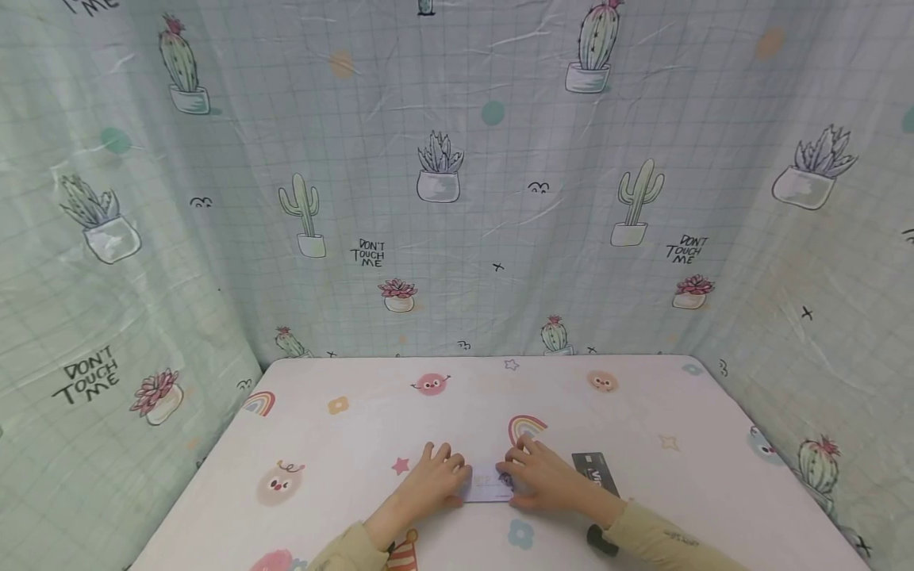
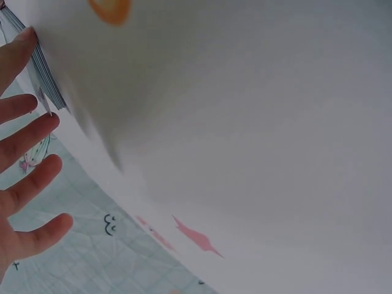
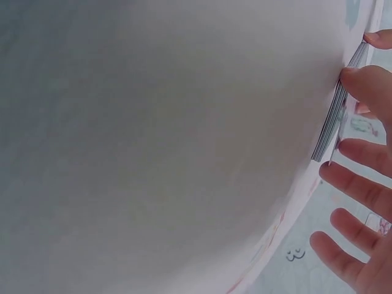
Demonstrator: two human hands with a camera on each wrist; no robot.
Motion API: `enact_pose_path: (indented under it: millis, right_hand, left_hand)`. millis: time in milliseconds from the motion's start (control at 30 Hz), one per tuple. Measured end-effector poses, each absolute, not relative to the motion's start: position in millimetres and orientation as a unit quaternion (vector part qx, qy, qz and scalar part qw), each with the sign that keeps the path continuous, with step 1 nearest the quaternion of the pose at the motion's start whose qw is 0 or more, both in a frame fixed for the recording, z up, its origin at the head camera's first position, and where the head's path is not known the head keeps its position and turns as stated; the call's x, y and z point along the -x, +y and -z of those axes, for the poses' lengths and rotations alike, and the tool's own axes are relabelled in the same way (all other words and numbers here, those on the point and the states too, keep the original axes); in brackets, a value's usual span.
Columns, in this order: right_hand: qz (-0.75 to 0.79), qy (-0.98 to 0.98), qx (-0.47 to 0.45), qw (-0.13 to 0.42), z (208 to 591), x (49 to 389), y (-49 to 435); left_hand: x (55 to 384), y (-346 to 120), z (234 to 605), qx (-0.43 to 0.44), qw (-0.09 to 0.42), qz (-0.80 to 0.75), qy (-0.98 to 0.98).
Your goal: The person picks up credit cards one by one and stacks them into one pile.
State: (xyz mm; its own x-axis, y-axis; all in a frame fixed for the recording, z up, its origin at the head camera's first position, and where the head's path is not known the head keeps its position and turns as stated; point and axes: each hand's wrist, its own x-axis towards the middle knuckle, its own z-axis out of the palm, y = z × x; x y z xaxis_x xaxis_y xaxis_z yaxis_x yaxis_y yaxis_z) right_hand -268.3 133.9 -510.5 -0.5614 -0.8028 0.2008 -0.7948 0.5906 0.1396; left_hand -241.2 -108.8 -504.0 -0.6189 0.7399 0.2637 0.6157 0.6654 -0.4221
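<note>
A low stack of thin cards (image 1: 489, 493) lies in the middle of the table, its top face pale with faint print. At its left end my left hand (image 1: 437, 480) holds it, thumb on the near edge and fingertips at the far side. My right hand (image 1: 544, 477) grips the right end the same way. In the left wrist view the layered edge of the card stack (image 2: 49, 76) shows under the thumb. The right wrist view shows a thin card standing slightly apart above the stack (image 3: 331, 122), with fingertips at its edge.
A black bank card (image 1: 595, 471) lies right of my right hand, partly behind the forearm. A small black object (image 1: 601, 542) shows beside the right sleeve. The white patterned table (image 1: 343, 444) is enclosed by cactus-print curtains (image 1: 500, 214) at the back and sides.
</note>
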Motion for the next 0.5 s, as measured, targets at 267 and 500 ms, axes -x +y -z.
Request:
enact_pose_path:
  millis: [267, 500]
  right_hand:
    - [0.012, -0.884, -0.453, 0.115, 509.7, 268.2, 134.3]
    - [0.006, -0.889, -0.450, 0.088, 508.9, 267.1, 134.0]
  left_hand:
    - [241.4, -110.9, 504.2, 0.396, 0.228, -0.136, -0.879]
    - [242.7, -112.0, 506.6, 0.399, 0.218, -0.128, -0.881]
